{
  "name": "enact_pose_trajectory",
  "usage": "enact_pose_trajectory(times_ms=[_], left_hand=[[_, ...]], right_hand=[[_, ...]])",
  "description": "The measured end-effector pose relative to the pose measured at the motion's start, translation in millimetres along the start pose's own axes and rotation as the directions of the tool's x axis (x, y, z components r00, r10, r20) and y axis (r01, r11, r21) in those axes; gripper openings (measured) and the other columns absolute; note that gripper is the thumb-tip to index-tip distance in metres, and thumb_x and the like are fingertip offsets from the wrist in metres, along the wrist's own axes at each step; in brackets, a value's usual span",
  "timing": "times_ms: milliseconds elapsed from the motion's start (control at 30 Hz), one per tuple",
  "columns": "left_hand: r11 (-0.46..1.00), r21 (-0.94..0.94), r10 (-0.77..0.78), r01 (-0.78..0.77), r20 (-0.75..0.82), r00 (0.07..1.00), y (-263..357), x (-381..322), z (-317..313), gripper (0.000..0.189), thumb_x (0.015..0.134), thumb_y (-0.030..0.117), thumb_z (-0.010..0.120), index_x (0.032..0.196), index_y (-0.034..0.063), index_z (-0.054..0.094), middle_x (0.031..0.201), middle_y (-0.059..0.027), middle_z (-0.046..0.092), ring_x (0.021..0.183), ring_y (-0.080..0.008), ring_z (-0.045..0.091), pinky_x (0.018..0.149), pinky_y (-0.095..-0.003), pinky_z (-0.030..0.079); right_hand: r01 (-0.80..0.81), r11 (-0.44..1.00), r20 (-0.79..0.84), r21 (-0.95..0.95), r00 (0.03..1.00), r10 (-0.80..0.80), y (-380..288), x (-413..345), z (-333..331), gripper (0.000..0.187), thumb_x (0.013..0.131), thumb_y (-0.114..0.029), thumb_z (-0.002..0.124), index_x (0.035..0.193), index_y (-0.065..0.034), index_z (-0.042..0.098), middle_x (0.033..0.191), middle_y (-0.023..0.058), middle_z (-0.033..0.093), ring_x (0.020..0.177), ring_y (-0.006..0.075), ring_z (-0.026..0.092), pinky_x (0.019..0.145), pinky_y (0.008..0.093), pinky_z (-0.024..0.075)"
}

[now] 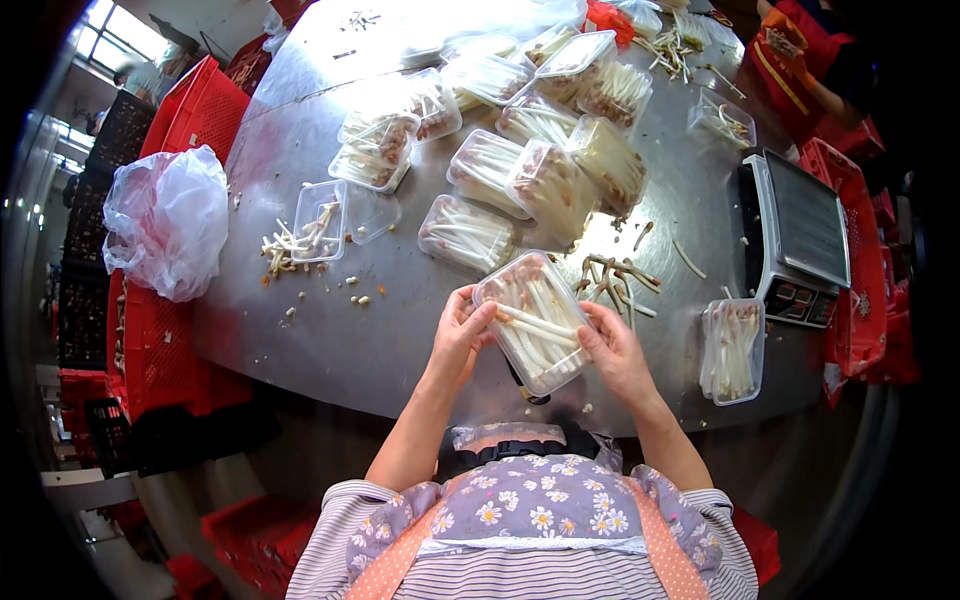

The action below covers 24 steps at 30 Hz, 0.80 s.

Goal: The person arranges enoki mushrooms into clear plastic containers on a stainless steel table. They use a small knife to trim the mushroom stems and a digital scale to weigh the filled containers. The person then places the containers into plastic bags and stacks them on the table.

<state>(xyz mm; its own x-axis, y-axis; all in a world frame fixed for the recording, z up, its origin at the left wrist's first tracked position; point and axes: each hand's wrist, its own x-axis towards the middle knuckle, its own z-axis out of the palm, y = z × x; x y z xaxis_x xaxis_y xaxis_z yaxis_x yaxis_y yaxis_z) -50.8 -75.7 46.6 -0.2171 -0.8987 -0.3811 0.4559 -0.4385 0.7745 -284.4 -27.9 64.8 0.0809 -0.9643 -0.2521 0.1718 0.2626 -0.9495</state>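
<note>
Between my two hands, just above the near part of the steel table (360, 330), is a clear plastic tub (534, 360) packed with long white-stemmed, brown-capped mushrooms. My left hand (463, 326) grips its left side. The right side is held by my right hand (611, 341). A thicker white stem (536, 324) lies slantwise across the top, near both thumbs. Beneath the tub, a dark object shows only in part. Just beyond my right hand are loose mushrooms (619, 281) with brown caps. Another filled tub (472, 232) rests right beyond my left hand.
Several filled tubs (551, 180) crowd the table's middle. A weighing scale (802, 225) and a filled tub (731, 352) stand at right. Leftward are a part-filled tub (321, 221), stem pieces, a plastic bag (166, 221) and red crates (161, 360). A gloved person (787, 60) stands far right.
</note>
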Motion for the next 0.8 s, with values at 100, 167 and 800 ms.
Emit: enact_pose_trajectory(times_ms=[100,167,800], left_hand=[[1.0,-0.015,0.021,-0.021,-0.01,1.0,-4,-2,3,0.043,0.093,0.025,0.064,0.125,0.0064,0.043,0.113,-0.0068,0.059,0.098,-0.0135,0.061,0.083,-0.0318,0.054],[0.999,-0.043,0.022,-0.022,-0.017,1.0,-7,-3,3,0.039,0.096,0.028,0.059,0.124,0.0064,0.044,0.114,-0.007,0.059,0.099,-0.0143,0.061,0.085,-0.0325,0.053],[0.979,-0.195,0.031,-0.062,-0.157,0.987,-26,3,2,0.031,0.105,0.027,0.036,0.111,0.0031,0.056,0.108,-0.0095,0.065,0.098,-0.0183,0.063,0.091,-0.0345,0.05]], right_hand=[[-0.018,1.0,-0.007,0.003,1.0,0.018,-3,-6,2,0.048,0.097,-0.019,0.06,0.133,0.0076,0.044,0.112,0.0099,0.06,0.1,0.0115,0.056,0.086,0.0248,0.0452],[-0.055,0.998,-0.01,-0.035,0.998,0.055,-2,-10,2,0.047,0.097,-0.019,0.059,0.133,0.0073,0.044,0.11,0.0082,0.06,0.097,0.0096,0.055,0.084,0.0236,0.0451],[0.016,0.999,-0.051,-0.041,0.999,-0.018,7,-34,24,0.045,0.1,-0.024,0.054,0.133,0.0043,0.042,0.117,0.0079,0.055,0.104,0.0121,0.051,0.091,0.0267,0.0415]])
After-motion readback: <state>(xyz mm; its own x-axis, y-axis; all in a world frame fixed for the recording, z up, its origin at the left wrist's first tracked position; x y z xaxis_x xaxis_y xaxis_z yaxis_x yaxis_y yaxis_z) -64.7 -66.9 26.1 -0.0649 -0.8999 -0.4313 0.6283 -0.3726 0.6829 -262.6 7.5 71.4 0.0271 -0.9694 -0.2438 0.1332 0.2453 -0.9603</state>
